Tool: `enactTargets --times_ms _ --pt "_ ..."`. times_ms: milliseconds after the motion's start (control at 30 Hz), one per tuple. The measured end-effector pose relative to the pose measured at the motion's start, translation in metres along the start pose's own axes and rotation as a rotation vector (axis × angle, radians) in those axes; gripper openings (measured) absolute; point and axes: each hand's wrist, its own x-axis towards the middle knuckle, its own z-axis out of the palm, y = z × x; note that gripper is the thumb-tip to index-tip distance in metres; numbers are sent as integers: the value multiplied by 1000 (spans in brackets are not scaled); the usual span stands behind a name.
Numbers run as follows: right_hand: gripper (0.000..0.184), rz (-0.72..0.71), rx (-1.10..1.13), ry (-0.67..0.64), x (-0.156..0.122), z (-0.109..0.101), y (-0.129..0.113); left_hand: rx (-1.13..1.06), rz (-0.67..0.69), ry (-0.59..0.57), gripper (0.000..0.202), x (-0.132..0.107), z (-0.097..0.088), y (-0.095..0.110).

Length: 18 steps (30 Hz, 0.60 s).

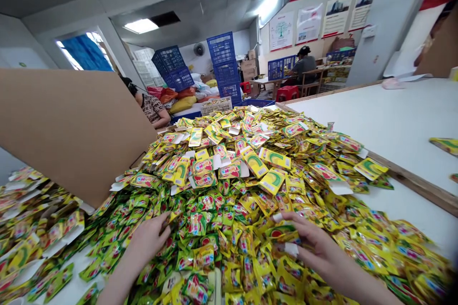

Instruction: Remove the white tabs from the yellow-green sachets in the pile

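Sachet heap [246,221] lay at 12 o'clock | yellow cartons [255,162] atop, 12: could have slid if sachets below shifted | right hand [315,243], 2: fingers spread about watermelon-print sachet [283,234]; left hand [148,238], 10: curled; couldn't tell whether either pinched

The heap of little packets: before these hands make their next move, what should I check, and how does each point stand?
1. Left hand holding something: cannot tell; its fingertips are partly hidden.
2. Right hand gripping a packet: cannot tell; one shows between its fingers.
3. Right fingertips covered: ok; two white covers show.
4. Green packets apart from yellow packets: not ok; they mix.
5. Small boxes shut: not ok; several have open flaps.
6. Brown cardboard clear of both hands: ok.
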Motion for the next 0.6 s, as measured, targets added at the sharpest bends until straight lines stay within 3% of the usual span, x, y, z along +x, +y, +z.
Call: enactTargets --times_ms 100,167,233,300,367,433,500,567,600 --pt "25 -103 18 -81 1 17 -27 -58 265 50 36 -14 1 54" --pt "22 -206 19 -107 3 30 -44 -223 555 62 40 -25 5 96" --pt "27 -285 -33 -86 2 39 -51 -395 704 71 49 -35 15 129" --pt "33 -331 -135 -2 -2 42 -47 -644 607 166 57 -41 31 148" --pt "35 -403 -257 121 -8 41 -37 -997 374 186 69 -43 47 156" --pt "37 -489 -362 217 -12 39 -26 -1417 161 -26 75 -42 57 160" --pt "39 -547 -433 252 -14 39 -21 -1778 5 -434 67 -40 59 165" --pt "40 -606 -520 207 -12 39 -21 -1987 -140 -739 65 -40 55 173" --pt "40 -636 -571 164 -12 38 -22 -2033 -197 -803 62 -40 53 177"
